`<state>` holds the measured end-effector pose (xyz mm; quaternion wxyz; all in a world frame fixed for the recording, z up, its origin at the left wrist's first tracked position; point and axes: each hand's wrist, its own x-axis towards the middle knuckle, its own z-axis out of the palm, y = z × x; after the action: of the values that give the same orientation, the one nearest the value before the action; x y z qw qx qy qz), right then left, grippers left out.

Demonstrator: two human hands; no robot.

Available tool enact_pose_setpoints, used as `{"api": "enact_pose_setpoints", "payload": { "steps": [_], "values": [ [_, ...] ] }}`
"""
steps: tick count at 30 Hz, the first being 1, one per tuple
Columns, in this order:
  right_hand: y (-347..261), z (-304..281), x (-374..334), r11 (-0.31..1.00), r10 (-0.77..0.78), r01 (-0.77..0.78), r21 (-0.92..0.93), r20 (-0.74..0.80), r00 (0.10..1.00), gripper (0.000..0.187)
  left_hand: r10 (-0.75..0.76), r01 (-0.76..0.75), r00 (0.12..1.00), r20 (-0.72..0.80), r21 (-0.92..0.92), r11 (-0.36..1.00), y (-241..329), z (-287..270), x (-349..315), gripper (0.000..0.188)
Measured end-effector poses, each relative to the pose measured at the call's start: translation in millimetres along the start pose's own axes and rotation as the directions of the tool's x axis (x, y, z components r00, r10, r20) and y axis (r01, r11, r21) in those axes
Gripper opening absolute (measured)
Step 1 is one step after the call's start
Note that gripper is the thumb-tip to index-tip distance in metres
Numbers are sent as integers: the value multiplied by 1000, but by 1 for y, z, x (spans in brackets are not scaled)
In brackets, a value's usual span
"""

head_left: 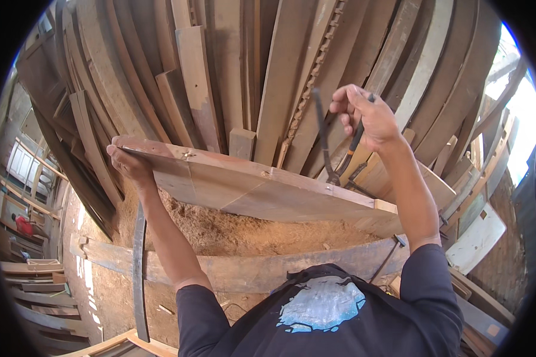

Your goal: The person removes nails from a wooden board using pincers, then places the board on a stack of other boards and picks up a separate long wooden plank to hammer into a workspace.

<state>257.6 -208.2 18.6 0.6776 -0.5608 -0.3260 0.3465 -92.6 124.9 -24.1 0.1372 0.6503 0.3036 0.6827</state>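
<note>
A wide wooden panel [211, 183] is tilted on its long edge in front of me. My left hand [131, 164] grips its far left end, fingers wrapped over the top corner. Above the panel's right part my right hand [368, 118] holds one handle of a pair of dark pincers [356, 138]. The other handle stands apart, away from the fingers, and looks blurred. The pincers' jaws are down at the panel's upper edge; whether they bite on anything I cannot make out. Several small marks or holes show along that edge.
Tall planks [280, 77] lean in a row behind the panel. Sawdust [220, 229] covers the ground below it. A wooden beam [280, 271] crosses nearer me, with a dark flat bar [139, 268] across its left part. Stacked boards [47, 309] lie at the lower left.
</note>
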Motion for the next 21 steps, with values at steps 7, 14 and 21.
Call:
{"api": "enact_pose_setpoints", "payload": {
  "steps": [7, 14, 21],
  "values": [
    [-3, -19, -43, 933, -154, 155, 324, -28, 988, 34, 615, -599, 789, 23, -195, 776, 139, 51, -56, 56],
    [-34, -11, -98, 694, -660, 603, 394, 13, 751, 44, 219, -413, 473, 854, -5, 911, 231, 44, -110, 50],
    [10, 24, -112, 597, -769, 712, 369, 11, 639, 47, -64, -458, 381, 922, 249, 854, 208, 68, -97, 65]
  ]
}}
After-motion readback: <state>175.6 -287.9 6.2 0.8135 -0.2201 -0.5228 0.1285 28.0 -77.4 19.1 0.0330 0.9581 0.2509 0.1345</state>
